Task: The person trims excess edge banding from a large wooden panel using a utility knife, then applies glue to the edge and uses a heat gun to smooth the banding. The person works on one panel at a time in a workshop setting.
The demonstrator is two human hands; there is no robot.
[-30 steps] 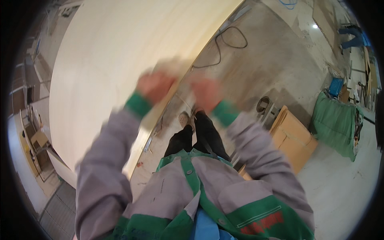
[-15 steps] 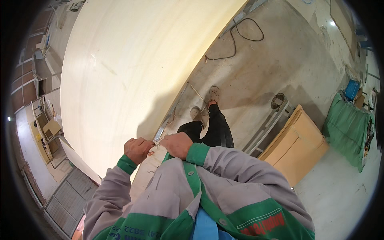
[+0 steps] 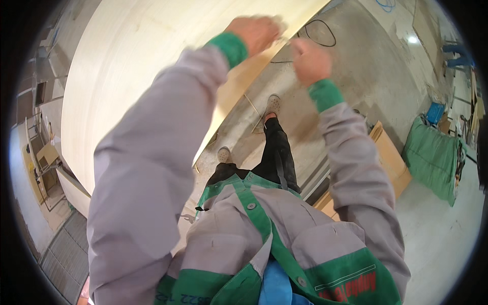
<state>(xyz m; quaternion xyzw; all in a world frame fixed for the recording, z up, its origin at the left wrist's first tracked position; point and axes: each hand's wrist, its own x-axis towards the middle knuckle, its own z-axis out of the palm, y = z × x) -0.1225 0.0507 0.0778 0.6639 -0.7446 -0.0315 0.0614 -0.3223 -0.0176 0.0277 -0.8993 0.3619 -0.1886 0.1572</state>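
Both of my arms reach forward in grey sleeves with green cuffs. My left hand (image 3: 254, 35) is over the far right edge of a large pale wooden board (image 3: 142, 56), its fingers smeared by motion. Just past that edge, above the floor, my right hand (image 3: 312, 62) is closed, with thumb and forefinger pointing toward the left hand. Whatever it may hold is too small and blurred to make out. A short gap separates the two hands.
A black cable (image 3: 325, 31) loops on the concrete floor (image 3: 366, 66) beyond the right hand. To the right are cardboard (image 3: 391, 157) and a green cloth-like bundle (image 3: 433, 160) with a blue box (image 3: 435, 113) behind it. My clog (image 3: 273, 104) stands near the board.
Both hands have moved forward and right from near my waist to the far part of the board's edge. They have drawn apart, and my left foot has shifted back.
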